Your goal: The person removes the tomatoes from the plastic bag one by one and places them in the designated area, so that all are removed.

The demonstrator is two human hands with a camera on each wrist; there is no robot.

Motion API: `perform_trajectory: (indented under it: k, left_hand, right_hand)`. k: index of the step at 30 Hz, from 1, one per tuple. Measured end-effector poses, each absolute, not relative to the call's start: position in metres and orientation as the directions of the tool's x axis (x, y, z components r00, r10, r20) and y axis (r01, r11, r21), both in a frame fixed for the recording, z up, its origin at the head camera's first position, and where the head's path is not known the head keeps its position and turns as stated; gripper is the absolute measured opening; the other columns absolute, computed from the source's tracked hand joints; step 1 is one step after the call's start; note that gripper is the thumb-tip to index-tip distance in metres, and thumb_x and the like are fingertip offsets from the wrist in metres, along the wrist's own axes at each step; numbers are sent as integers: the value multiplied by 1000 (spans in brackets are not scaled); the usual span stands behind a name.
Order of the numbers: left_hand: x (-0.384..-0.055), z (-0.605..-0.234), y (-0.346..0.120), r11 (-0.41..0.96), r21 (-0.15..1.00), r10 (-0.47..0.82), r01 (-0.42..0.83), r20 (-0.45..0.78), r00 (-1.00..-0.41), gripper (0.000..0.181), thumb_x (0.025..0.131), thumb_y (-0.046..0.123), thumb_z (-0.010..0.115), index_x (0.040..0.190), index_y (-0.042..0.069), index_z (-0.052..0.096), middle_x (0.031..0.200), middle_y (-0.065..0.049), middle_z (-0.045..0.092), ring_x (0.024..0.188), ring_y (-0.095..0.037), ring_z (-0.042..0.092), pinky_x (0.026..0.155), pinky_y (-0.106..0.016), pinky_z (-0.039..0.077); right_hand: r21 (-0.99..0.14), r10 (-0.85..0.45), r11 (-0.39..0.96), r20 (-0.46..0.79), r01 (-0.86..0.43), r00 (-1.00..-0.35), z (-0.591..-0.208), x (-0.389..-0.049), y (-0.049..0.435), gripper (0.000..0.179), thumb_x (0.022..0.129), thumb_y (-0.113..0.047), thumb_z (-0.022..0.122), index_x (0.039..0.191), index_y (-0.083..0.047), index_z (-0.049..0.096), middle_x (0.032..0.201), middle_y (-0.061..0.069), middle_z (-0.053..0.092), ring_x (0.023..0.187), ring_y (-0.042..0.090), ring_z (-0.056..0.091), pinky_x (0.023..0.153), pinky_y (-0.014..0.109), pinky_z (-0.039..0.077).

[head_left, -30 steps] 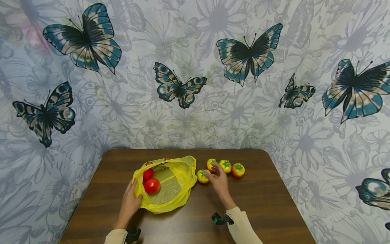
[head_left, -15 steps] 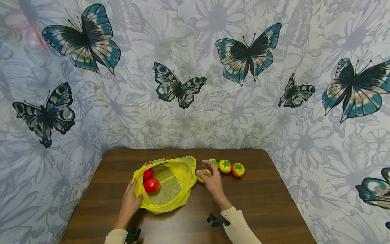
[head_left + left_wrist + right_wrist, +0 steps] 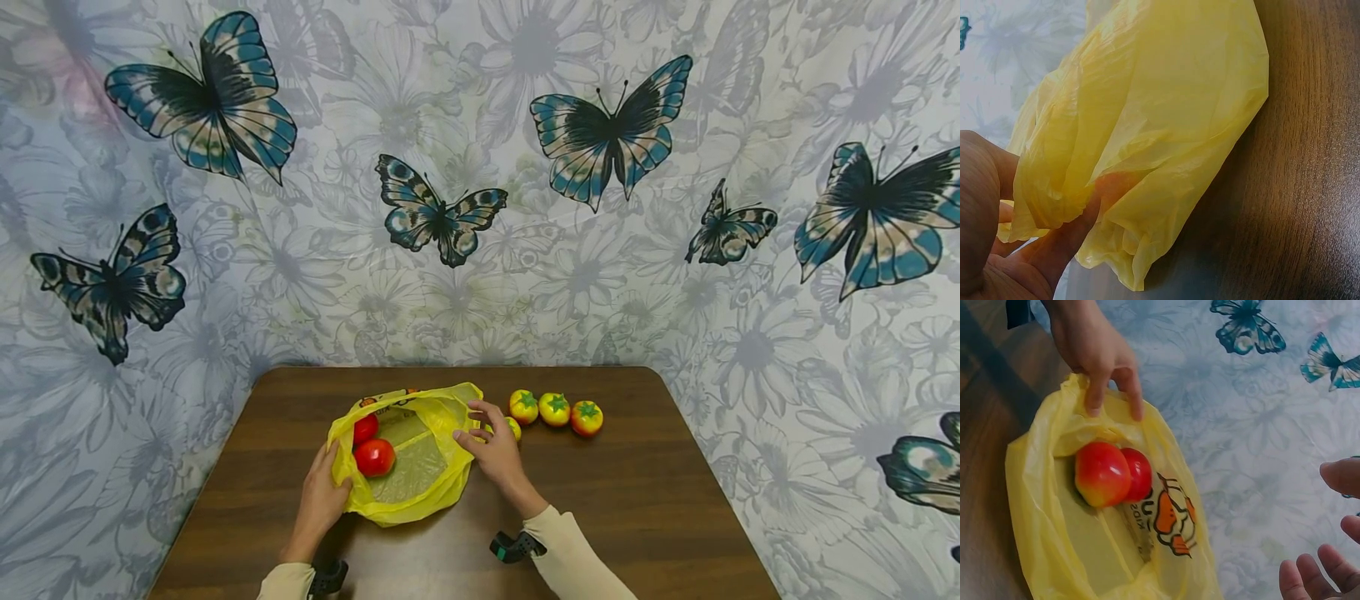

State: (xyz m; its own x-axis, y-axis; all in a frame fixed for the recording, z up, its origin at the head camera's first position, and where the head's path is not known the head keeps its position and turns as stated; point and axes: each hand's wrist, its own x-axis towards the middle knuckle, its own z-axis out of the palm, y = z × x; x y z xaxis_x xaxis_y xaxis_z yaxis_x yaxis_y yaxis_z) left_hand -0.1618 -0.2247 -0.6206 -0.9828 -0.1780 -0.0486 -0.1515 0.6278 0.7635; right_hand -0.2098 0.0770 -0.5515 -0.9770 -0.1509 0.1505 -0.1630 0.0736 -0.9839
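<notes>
A yellow plastic bag (image 3: 416, 507) lies with its mouth spread wide. My left hand (image 3: 324, 492) pinches its left rim, the thumb inside and the fingers behind the plastic in the left wrist view. Two shiny red tomatoes (image 3: 374, 457) (image 3: 1102, 474) rest inside the bag, side by side. At the bag's right rim is my right hand (image 3: 497, 457), its fingers spread and loosely bent with nothing between them in the right wrist view; whether it touches the plastic I cannot tell. Behind it, a yellow tomato with a green top (image 3: 513, 428) is partly hidden.
Three more yellow-red tomatoes stand in a row right of the bag: one near it (image 3: 523, 407), a middle one (image 3: 554, 409) and a right one (image 3: 587, 418). Under everything is a brown wooden table (image 3: 637, 500). A butterfly-patterned wall (image 3: 480, 317) rises behind.
My right hand has moved left from over the tomatoes to the bag's right rim. The left hand and the bag have stayed almost still.
</notes>
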Motion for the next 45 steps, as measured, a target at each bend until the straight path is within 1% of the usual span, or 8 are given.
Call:
perform_trajectory:
  k: [6, 13, 16, 20, 26, 35, 39, 45]
  left_hand:
    - [-161, -621, -224, 622, 767, -183, -157, -53, -982, 77, 87, 0, 59, 153, -4, 22, 160, -29, 15, 141, -51, 27, 115, -60, 24]
    - [-160, -620, -224, 624, 768, -177, -144, -41, -983, 76, 87, 1, 60, 153, -5, 23, 159, -30, 16, 141, -51, 28, 115, -61, 25]
    - [-161, -621, -225, 625, 767, -176, -143, -39, -984, 76, 87, 1, 59, 153, -5, 22, 159, -30, 16, 141, -51, 27, 115, -61, 24]
    - [-161, -621, -225, 625, 767, -177, -145, -41, -983, 77, 87, 1, 59, 153, -4, 22, 159, -30, 16, 142, -51, 27, 115, -62, 24]
    - [-160, -620, -222, 628, 767, -181, -131, -20, -983, 76, 85, 1, 61, 152, -6, 24, 158, -31, 19, 139, -52, 29, 114, -63, 26]
    - [-160, -622, -222, 644, 759, -195, -100, 37, -980, 75, 83, -2, 63, 150, -8, 29, 155, -33, 24, 136, -54, 33, 112, -64, 28]
    - [-160, -622, -223, 640, 761, -192, -104, 28, -981, 76, 83, -1, 62, 150, -8, 28, 155, -33, 23, 137, -53, 33, 112, -64, 28]
    - [-160, -621, -224, 631, 766, -185, -123, -6, -983, 77, 84, 0, 61, 152, -6, 25, 157, -31, 20, 139, -52, 30, 114, -62, 26]
  right_hand:
    - [-984, -221, 90, 132, -155, -966, -557, -205, 63, 56, 87, -13, 72, 138, -8, 50, 143, 16, 49, 129, 37, 50, 104, 55, 45]
    - [-976, -281, 144, 121, -166, -952, -564, -201, 48, 51, 88, -22, 72, 135, -13, 53, 141, 12, 53, 128, 35, 53, 102, 52, 48]
    - [-977, -311, 146, 103, -155, -945, -553, -194, 43, 50, 89, -19, 71, 135, -10, 54, 141, 15, 52, 128, 40, 52, 102, 55, 47]
    - [-974, -336, 172, 82, -146, -938, -546, -190, 35, 46, 91, -13, 67, 135, -4, 53, 140, 20, 51, 126, 42, 52, 99, 50, 50]
    - [-971, -340, 194, 67, -139, -938, -583, -206, 23, 46, 93, -15, 65, 137, -9, 52, 141, 15, 51, 127, 39, 52, 97, 43, 53]
    - [-961, -359, 249, 26, -122, -933, -592, -212, 10, 49, 91, -21, 68, 137, -16, 53, 142, 12, 50, 128, 38, 52, 98, 39, 53]
    - [-943, -371, 296, 31, -150, -928, -599, -215, 1, 50, 91, -21, 68, 138, -13, 52, 140, 13, 51, 126, 34, 54, 97, 39, 54]
    - [-940, -383, 318, -8, -123, -924, -605, -218, -12, 55, 89, -26, 71, 139, -15, 52, 139, 10, 53, 125, 34, 55, 96, 39, 54]
